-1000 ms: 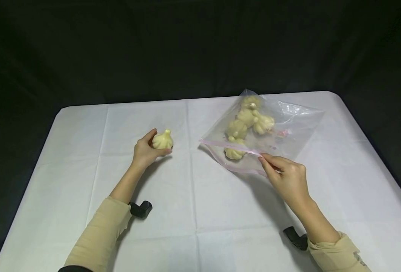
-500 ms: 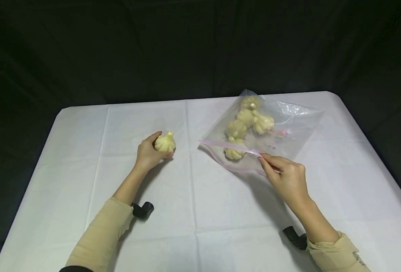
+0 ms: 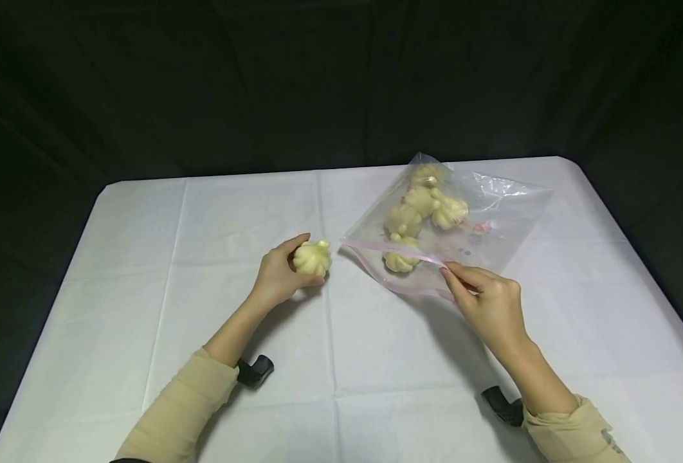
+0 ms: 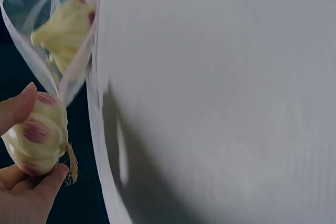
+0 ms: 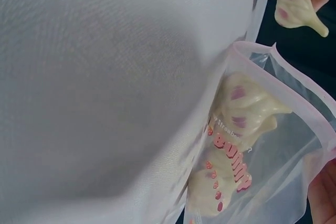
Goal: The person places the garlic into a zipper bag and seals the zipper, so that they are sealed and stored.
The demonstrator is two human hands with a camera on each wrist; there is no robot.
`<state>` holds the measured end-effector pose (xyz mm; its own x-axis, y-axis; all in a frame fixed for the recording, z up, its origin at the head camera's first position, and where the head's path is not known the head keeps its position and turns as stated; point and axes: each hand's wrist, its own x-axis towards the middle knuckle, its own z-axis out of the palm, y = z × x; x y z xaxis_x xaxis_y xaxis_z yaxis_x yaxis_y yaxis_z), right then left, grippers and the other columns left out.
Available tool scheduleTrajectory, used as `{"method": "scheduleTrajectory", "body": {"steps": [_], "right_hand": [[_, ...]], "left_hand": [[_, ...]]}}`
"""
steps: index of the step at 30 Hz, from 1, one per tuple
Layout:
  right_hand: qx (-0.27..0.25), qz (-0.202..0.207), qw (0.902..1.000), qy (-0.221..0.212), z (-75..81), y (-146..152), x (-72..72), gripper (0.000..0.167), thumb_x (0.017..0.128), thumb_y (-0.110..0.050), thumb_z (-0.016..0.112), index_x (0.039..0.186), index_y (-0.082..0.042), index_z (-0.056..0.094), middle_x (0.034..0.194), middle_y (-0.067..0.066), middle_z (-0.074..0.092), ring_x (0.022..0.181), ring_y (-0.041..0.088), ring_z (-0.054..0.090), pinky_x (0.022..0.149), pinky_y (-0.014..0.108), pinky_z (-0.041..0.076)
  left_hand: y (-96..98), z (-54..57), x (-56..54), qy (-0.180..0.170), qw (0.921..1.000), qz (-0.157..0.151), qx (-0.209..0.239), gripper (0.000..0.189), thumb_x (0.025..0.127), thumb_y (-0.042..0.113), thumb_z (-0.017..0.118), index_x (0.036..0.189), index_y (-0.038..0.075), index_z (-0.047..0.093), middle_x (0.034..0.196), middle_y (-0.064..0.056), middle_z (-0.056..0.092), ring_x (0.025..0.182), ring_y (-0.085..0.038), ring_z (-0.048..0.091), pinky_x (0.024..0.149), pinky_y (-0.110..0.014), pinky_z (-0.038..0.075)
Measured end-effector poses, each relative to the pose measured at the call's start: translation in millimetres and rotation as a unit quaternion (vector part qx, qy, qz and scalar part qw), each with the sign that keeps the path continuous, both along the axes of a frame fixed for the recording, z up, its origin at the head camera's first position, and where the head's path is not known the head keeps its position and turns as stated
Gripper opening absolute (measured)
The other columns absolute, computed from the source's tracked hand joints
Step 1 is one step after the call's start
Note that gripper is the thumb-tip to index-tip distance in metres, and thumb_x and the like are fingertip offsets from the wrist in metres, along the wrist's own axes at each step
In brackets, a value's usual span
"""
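My left hand (image 3: 280, 273) grips a pale garlic bulb (image 3: 312, 258) between thumb and fingers, just left of the bag's mouth. Purple patches and a tuft of roots show on this bulb (image 4: 38, 135) in the left wrist view. With thumb and fingertips my right hand (image 3: 489, 308) pinches the pink upper rim of a clear zip bag (image 3: 509, 212), and the mouth gapes toward the left and front. Inside the bag lie several more garlic bulbs (image 3: 404, 220), one close to the opening. Pink printed lettering (image 5: 233, 161) marks the bag's side in the right wrist view.
A white cloth (image 3: 249, 212) with fold creases covers the table, its far edge meeting a dark backdrop (image 3: 318, 83). Black wrist-camera mounts (image 3: 256, 372) sit at both wrists, close over the cloth.
My left hand has carried the garlic bulb to the right and slightly nearer, toward the bag's mouth. The right hand and the bag have stayed in place.
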<state>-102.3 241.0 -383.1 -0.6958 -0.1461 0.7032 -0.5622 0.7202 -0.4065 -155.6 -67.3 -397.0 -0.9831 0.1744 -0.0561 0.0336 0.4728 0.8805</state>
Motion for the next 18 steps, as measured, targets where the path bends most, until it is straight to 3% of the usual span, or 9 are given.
{"method": "scheduleTrajectory", "body": {"steps": [5,13,18], "right_hand": [[0.000,-0.003,1.0000,-0.002,-0.1,0.3,0.3,0.014,0.074,0.010,0.077,0.088,0.006,0.076,0.082,0.017,0.073,0.069,0.031,0.071,0.060,0.026,0.056],[-0.002,-0.003,1.0000,-0.004,-0.6,0.6,0.3,0.015,0.075,0.010,0.076,0.089,0.006,0.076,0.083,0.017,0.073,0.069,0.031,0.071,0.062,0.020,0.055],[-0.003,-0.007,1.0000,-0.004,-0.6,-0.2,0.2,0.014,0.075,0.010,0.076,0.089,0.007,0.076,0.081,0.018,0.072,0.067,0.031,0.071,0.060,0.023,0.056]], "left_hand": [[13.7,-1.3,8.5,0.013,0.9991,-0.041,-0.003,0.080,0.071,0.003,0.085,0.141,-0.004,0.046,0.134,-0.022,0.055,0.114,-0.034,0.058,0.095,-0.041,0.050],[36.0,-8.4,17.9,0.007,0.9971,-0.074,-0.011,0.079,0.069,0.004,0.087,0.139,0.000,0.050,0.133,-0.019,0.056,0.110,-0.032,0.060,0.091,-0.039,0.052],[50.2,-12.2,18.8,0.013,0.9954,-0.095,-0.004,0.078,0.069,0.004,0.087,0.138,-0.001,0.051,0.131,-0.019,0.058,0.110,-0.031,0.060,0.091,-0.038,0.051]]}}
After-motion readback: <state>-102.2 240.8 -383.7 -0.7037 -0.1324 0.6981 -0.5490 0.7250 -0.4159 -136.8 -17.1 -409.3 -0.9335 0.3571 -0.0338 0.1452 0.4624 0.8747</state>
